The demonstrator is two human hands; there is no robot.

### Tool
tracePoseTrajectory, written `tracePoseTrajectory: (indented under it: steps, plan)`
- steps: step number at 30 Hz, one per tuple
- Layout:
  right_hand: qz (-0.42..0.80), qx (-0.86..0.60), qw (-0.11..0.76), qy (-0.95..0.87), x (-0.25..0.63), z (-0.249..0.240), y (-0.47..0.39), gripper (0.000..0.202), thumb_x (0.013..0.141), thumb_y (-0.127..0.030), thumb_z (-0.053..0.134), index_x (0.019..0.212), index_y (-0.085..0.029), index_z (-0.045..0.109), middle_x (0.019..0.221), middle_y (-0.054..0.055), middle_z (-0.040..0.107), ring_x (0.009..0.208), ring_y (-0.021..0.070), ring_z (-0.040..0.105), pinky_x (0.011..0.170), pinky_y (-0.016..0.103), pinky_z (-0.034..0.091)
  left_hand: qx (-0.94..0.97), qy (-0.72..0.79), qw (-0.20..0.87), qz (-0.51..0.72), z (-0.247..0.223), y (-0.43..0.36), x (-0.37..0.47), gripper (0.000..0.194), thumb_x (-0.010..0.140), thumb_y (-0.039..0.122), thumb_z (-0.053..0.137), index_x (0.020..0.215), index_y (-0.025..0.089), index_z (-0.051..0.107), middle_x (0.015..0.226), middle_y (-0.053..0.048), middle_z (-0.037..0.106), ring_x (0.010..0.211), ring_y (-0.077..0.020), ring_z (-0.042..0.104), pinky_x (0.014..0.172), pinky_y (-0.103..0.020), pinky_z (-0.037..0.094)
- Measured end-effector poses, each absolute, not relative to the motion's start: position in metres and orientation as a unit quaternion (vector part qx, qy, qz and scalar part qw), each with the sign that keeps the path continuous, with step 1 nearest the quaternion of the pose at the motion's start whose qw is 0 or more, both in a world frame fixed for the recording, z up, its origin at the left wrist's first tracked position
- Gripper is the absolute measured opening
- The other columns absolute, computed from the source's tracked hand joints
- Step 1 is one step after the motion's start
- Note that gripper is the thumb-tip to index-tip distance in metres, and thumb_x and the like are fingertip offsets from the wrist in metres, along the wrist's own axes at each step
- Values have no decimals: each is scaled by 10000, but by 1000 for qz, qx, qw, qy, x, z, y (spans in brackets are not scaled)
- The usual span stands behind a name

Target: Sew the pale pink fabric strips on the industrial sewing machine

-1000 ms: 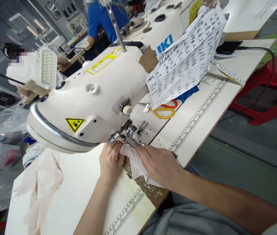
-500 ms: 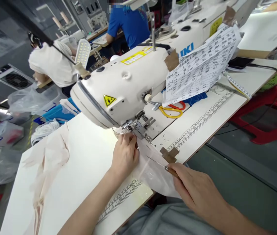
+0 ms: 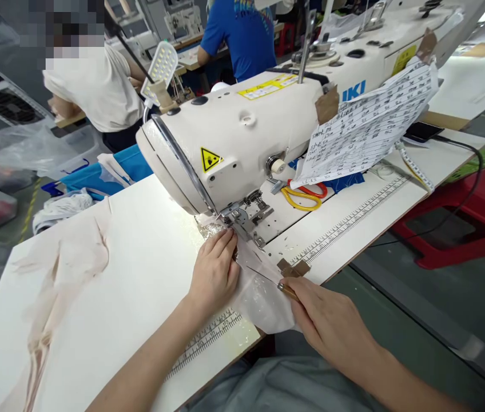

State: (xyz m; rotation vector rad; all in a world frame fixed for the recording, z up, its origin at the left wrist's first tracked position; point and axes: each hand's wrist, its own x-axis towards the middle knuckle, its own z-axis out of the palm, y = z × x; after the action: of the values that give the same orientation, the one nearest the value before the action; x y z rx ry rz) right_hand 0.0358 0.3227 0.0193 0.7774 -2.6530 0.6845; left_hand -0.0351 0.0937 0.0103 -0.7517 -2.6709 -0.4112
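A white industrial sewing machine stands over the table, and a sheer pale fabric runs from beneath its presser foot toward the front edge. Close to the foot, my left hand is closed with bent fingers on the fabric; its fingertips are partly hidden. My right hand is wrapped round the wooden handle of an awl. The awl's thin metal point reaches left over the fabric, toward my left hand. Part of the fabric hangs below my right hand at the table edge.
Scissors with red and yellow handles lie behind the foot. A handwritten sheet hangs on the machine. More pale fabric lies at left. A red stool stands at right. Two people sit beyond.
My view has shifted slightly. My right hand with the awl has come a little closer to my left hand, whose fingers lie flatter near the foot.
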Motion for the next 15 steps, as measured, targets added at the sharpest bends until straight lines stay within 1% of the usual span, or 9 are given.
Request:
tracePoseTrajectory:
  steps: [3, 5, 11, 15]
  plan:
    - [229, 269, 132, -926, 31, 23, 320, 240, 957, -59, 318, 1018, -157, 528, 774, 23, 667, 623, 168, 668, 511, 272, 473, -270, -938, 173, -132, 10, 95, -37, 430, 912, 127, 360, 1275, 15, 562, 1312, -203, 587, 1283, -300, 502, 1081, -513, 464]
    - [216, 273, 132, -928, 27, 24, 318, 235, 951, -53, 325, 1015, -151, 528, 742, 15, 651, 587, 163, 654, 474, 268, 447, -271, -939, 171, -124, 10, 97, -38, 431, 912, 130, 365, 1282, 12, 553, 1314, -210, 579, 1291, -304, 492, 1086, -517, 458]
    - [191, 283, 144, -929, 19, 25, 315, 236, 955, -47, 327, 1036, -129, 533, 780, 37, 667, 629, 158, 669, 488, 255, 450, -254, -948, 162, -104, 12, 101, -35, 434, 906, 152, 388, 1282, 12, 552, 1306, -224, 554, 1267, -329, 489, 1071, -514, 455]
    - [184, 279, 137, -933, 17, 23, 313, 238, 951, -45, 338, 1043, -125, 543, 792, 47, 675, 644, 165, 676, 489, 257, 450, -240, -954, 153, -96, 13, 103, -32, 439, 911, 165, 392, 1308, 47, 538, 1323, -208, 536, 1259, -341, 477, 1049, -525, 451]
